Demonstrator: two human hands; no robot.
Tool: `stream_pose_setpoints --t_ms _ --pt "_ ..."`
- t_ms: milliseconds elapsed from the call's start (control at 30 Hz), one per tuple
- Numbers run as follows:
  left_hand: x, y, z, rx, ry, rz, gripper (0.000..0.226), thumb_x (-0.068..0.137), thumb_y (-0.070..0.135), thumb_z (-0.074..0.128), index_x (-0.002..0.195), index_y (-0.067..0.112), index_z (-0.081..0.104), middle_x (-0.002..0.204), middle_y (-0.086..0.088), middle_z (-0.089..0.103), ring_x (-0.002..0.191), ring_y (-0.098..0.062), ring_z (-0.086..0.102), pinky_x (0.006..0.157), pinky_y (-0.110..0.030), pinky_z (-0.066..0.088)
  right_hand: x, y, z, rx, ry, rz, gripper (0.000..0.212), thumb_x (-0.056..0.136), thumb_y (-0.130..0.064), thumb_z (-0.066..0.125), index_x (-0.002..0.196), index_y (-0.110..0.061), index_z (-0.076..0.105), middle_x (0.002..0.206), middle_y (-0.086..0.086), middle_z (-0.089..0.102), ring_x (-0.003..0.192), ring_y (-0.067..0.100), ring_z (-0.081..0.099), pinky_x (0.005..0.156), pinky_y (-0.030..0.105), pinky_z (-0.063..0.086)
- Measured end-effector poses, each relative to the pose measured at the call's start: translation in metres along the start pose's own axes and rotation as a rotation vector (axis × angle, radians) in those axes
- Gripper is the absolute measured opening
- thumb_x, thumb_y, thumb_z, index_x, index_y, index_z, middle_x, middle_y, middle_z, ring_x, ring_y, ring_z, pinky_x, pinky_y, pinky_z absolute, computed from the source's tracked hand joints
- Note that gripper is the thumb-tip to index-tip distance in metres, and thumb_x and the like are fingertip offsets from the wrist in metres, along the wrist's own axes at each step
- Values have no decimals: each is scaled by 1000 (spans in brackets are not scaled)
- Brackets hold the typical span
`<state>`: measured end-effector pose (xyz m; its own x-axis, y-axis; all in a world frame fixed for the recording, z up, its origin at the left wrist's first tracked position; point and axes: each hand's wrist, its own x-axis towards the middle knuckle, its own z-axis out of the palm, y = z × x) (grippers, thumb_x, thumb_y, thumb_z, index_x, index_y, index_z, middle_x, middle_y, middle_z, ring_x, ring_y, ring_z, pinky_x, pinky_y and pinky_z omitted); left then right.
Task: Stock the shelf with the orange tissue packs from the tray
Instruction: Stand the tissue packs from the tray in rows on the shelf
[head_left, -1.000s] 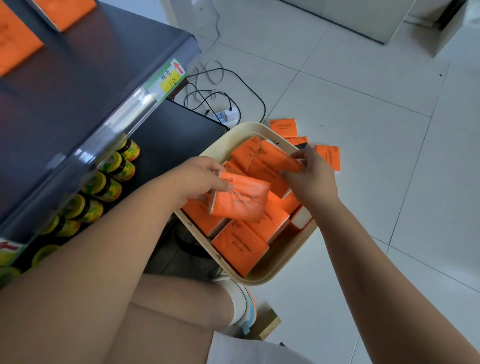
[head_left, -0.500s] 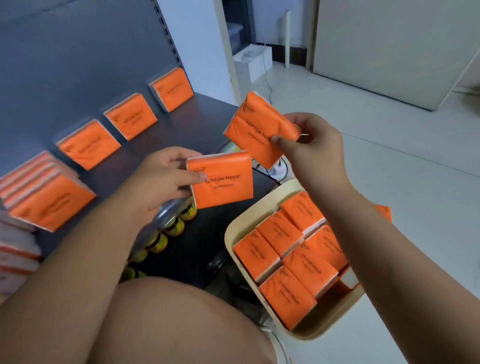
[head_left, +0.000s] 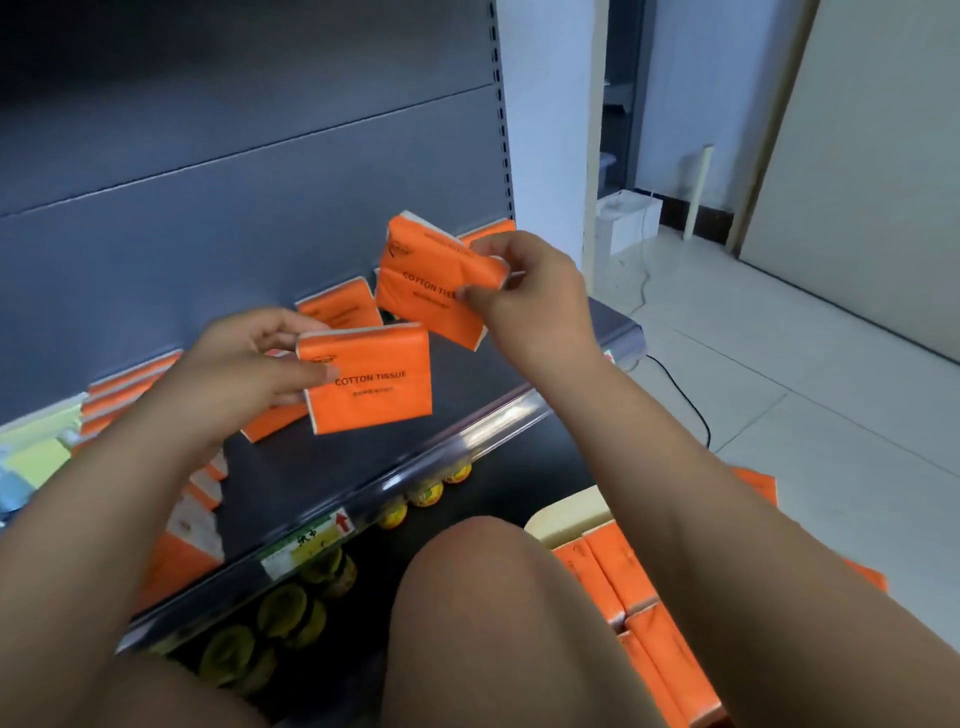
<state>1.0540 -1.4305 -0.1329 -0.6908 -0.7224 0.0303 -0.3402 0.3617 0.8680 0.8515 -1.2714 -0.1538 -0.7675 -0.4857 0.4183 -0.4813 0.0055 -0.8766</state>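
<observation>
My left hand (head_left: 249, 364) pinches an orange tissue pack (head_left: 379, 389) by its left edge, holding it upright over the dark shelf (head_left: 363, 462). My right hand (head_left: 530, 296) grips a second orange pack (head_left: 415, 280), held tilted above the shelf's right part. Other orange packs lean against the shelf's back wall, one (head_left: 337, 312) between my hands and a stack (head_left: 130, 384) at the left. The cream tray (head_left: 566, 514) sits at the lower right behind my knee, with several orange packs (head_left: 628, 571) in it.
Yellow-lidded jars (head_left: 426, 493) line the lower shelf under the clear price rail (head_left: 467, 431). Pale green and blue packs (head_left: 36, 457) stand at the far left. A black cable (head_left: 691, 400) runs over the tiled floor; a white box (head_left: 628, 218) stands by the wall.
Both hands have risen from the tray to the shelf, each carrying a pack. My view has swung up from the floor toward the shelf's back wall.
</observation>
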Motion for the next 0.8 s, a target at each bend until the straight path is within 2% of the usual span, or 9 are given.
stream_pose_setpoints --t_ms 100,200,300,400,467,533,600,667,800 --pt "2 -14 -13 -9 77 -42 27 81 -1 81 98 19 72 101 -1 75 93 -19 74 81 -36 59 9 -16 30 -24 -30 -41 35 78 -10 75 111 -20 72 98 -14 67 82 7 59 74 20 44" --pt "5 -28 -22 47 165 -63 28 79 5 85 97 21 72 105 -1 73 93 -23 72 88 -42 58 17 -24 61 -9 -37 -39 35 77 -8 72 110 -20 72 100 -9 71 89 12 64 78 25 50" --pt "8 -42 -32 169 261 -60 31 77 12 87 101 23 72 103 3 70 91 -18 68 80 -32 52 19 -24 91 26 -25 -15 33 78 -9 69 108 -21 73 102 -8 74 93 13 67 84 30 55" --pt "9 -57 -38 242 320 -40 40 79 15 86 112 31 70 96 11 62 83 -12 61 67 -25 44 15 -10 114 76 7 29 29 79 -12 66 105 -23 74 97 -9 74 90 8 67 79 21 52" --pt "11 -65 -44 315 333 -23 43 81 17 84 118 35 70 96 15 59 87 -12 59 65 -22 41 15 -5 124 60 -3 31 28 79 -13 66 104 -22 75 96 -11 74 90 6 67 78 18 51" --pt "14 -70 -50 347 340 -14 41 82 15 83 118 32 72 100 12 63 93 -12 61 67 -19 41 18 -5 133 84 -13 30 24 78 -13 67 99 -22 74 93 -11 74 89 6 68 82 25 55" --pt "18 -78 -53 340 329 -18 38 81 11 82 112 30 74 95 15 65 90 -11 62 66 -18 41 18 -6 143 140 -29 49 21 77 -11 70 92 -25 72 87 -13 73 85 5 69 82 31 58" --pt "22 -85 -55 350 326 -24 37 80 10 82 112 27 75 91 16 63 91 -12 63 69 -22 43 15 -5 155 168 -53 67 22 76 -9 72 94 -22 73 86 -11 74 84 7 70 82 35 60" --pt "30 -99 -56 455 362 -6 43 78 13 82 119 22 73 97 6 63 98 -18 62 79 -25 41 18 -4 168 198 -81 80 29 71 -10 74 99 -17 74 89 -6 75 84 11 72 83 40 60"
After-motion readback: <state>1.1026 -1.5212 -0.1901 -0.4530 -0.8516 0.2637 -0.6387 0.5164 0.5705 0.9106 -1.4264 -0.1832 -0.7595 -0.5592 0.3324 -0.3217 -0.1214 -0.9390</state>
